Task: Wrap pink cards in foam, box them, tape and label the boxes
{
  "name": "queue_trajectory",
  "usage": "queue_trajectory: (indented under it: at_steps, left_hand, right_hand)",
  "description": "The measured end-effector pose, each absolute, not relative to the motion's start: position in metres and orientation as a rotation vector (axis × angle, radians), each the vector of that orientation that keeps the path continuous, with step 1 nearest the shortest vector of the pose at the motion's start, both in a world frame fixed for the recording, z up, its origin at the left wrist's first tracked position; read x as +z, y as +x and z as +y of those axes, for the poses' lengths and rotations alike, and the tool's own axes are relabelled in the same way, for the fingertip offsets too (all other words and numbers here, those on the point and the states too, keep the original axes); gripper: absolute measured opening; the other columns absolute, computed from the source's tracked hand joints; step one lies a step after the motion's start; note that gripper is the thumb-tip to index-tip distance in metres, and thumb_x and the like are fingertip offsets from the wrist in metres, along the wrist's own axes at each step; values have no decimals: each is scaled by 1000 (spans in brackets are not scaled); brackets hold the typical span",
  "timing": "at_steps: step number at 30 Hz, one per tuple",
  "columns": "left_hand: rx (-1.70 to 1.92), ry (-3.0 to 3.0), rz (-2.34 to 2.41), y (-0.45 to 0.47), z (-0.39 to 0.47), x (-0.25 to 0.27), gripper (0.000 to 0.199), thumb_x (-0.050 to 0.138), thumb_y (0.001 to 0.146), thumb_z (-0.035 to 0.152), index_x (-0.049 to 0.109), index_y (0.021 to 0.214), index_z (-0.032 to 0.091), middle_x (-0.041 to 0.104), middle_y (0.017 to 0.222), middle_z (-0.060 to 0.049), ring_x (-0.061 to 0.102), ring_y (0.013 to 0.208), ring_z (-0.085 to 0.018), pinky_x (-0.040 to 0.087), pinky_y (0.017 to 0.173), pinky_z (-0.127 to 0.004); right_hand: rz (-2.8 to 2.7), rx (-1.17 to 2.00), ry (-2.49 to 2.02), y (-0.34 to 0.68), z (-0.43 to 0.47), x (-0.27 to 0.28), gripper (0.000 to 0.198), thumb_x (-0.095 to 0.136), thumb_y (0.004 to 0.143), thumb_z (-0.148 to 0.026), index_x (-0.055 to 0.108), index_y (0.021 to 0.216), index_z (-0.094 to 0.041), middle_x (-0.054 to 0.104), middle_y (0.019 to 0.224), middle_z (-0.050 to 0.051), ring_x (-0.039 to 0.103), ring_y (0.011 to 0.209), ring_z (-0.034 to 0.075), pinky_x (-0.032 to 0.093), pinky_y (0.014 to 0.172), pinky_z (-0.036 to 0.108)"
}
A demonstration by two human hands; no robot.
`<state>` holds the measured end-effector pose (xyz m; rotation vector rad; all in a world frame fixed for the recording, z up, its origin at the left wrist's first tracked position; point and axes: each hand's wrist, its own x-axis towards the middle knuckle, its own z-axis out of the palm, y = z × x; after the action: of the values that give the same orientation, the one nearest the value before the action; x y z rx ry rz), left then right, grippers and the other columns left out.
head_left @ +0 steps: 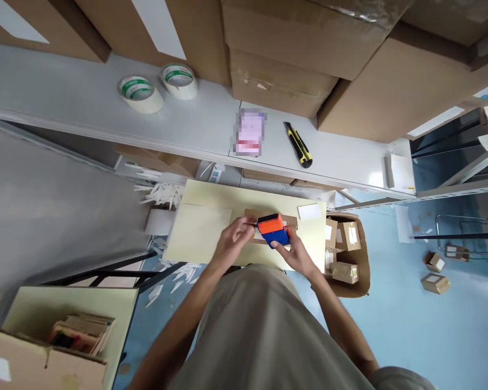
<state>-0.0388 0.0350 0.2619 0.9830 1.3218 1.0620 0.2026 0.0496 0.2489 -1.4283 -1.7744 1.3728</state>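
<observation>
My right hand [296, 252] is closed on a small blue-and-orange block with a black edge [273, 230], thumb on its near blue side. The block is held above a pale yellow table [203, 230]. At the block's left end is my left hand [236, 236], its fingertips pinched together around something thin and dark that I cannot make out. Behind the block, partly hidden by it, a small brown cardboard piece or box [291, 222] lies on the table. A white card [309, 211] lies to its right, and a printed sheet [211, 219] to its left.
A grey shelf [203, 127] above the table bears two tape rolls [140, 95], a yellow-and-black box cutter [298, 145], a blurred-out item [249, 132] and large cartons [280, 78]. An open carton of small boxes [361, 260] stands right of the table. Paper strips [162, 195] lie at left.
</observation>
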Motion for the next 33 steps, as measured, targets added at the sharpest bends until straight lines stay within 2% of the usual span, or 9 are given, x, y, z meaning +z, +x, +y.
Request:
queue_trajectory:
  at_steps: [3,8,13,18,21,23,27,33]
  left_hand:
    - [943,951,1258,-64,53,271,60,80,91,72,84,123,21,84,125,-14,80,110,-30,66,91,-37]
    - [887,1039,1197,-78,64,275,41,84,90,61,88,100,21,83,105,-11,77,98,-26,62,84,-34]
    - [855,994,1183,-85,58,258,38,77,96,59,87,103,23,84,107,-10,78,100,-26,61,85,-33]
    - [859,919,1248,-90,60,238,41,79,91,60,84,106,23,82,94,-7,75,86,-23,60,76,-31]
    - [858,938,1251,-93,64,232,36,78,91,57,83,96,22,79,86,-5,71,77,-20,56,69,-28]
    - [876,958,1258,-96,68,228,33,75,92,54,81,88,22,79,86,-5,69,75,-18,54,68,-28]
    - [949,922,1301,-100,73,218,29,76,91,51,82,85,22,80,90,-5,71,77,-18,55,69,-27]
    - [941,821,1415,-92,67,206,27,73,92,50,83,88,25,82,90,-4,77,84,-22,61,77,-31]
  right_hand:
    - [-1952,1420,-1408,203,55,263,38,70,105,-60,58,114,-25,74,99,6,66,82,24,55,74,36]
    - [-2111,1512,-1364,199,63,279,41,70,106,-58,60,129,-25,78,108,9,72,87,26,58,77,38]
    - [-2231,1473,-1436,191,70,290,43,68,108,-55,63,138,-25,79,109,10,73,87,28,60,78,40]
    - [-2303,1559,-1435,181,78,296,53,68,108,-53,61,150,-21,81,118,13,76,89,28,61,80,41]
    - [-2289,1593,-1442,176,83,295,59,70,107,-52,60,155,-21,81,127,15,79,98,30,61,83,41]
    - [-2299,1601,-1470,173,87,293,60,72,106,-53,60,156,-21,82,123,14,79,96,30,60,81,39]
    - [-2331,1557,-1529,168,96,288,54,73,105,-53,65,148,-22,83,108,10,74,82,25,53,71,35]
    - [-2297,1570,-1658,150,114,291,43,73,104,-65,73,115,-24,75,81,3,64,65,21,41,61,32]
